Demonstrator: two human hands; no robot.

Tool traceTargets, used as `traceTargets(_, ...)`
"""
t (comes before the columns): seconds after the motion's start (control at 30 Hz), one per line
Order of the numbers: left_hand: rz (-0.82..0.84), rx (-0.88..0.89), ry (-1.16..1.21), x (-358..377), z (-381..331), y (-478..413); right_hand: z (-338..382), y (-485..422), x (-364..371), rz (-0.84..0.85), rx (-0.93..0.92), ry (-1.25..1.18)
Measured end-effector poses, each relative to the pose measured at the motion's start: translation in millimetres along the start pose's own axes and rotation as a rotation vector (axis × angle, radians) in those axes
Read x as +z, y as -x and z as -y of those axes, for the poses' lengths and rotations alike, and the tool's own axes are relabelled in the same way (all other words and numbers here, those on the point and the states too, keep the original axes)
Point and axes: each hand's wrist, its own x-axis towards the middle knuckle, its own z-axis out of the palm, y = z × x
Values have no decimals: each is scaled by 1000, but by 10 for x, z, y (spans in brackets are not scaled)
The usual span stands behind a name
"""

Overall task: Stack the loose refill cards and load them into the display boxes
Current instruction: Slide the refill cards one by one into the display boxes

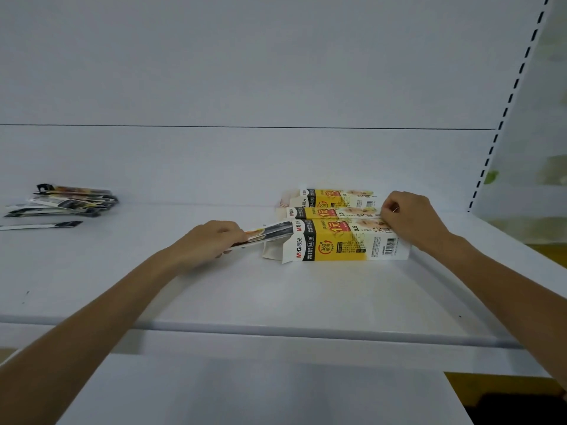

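The fingers of the left hand (211,240) are closed around a small stack of refill cards (270,234), whose far end is already inside the open left end of the nearest display box (346,240); the end flap (271,251) of that box hangs open beneath the cards. The right hand (411,216) has its fingers curled and pinched against the far right end of the same box, apparently bracing it against the push. This box lies on its side on the white shelf (276,296), with two more yellow display boxes (331,204) just behind it, touching or nearly so; whether those are already filled cannot be told from here. Well apart at the far left of the shelf lies a loose pile of refill cards (67,200), with one single card (40,225) lying nearer, so I judge the loading underway but a fair share of stacking and inserting still to do
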Motion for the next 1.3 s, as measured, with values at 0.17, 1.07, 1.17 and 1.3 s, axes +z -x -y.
traceTargets(0.17, 21, 93, -40, 67, -86, 40, -7, -1, 22, -4, -6, -2)
traceTargets(1.07, -285, 156, 158, 486, -411, -116, 53, 287, 189, -53, -378, 35)
traceTargets(1.17, -139, 72, 488, 604, -534, -157, 58, 305, 174, -69, -371, 29)
traceTargets(1.3, -265, -59, 748, 578, -473, -200, 59, 320, 167, -60, -377, 29)
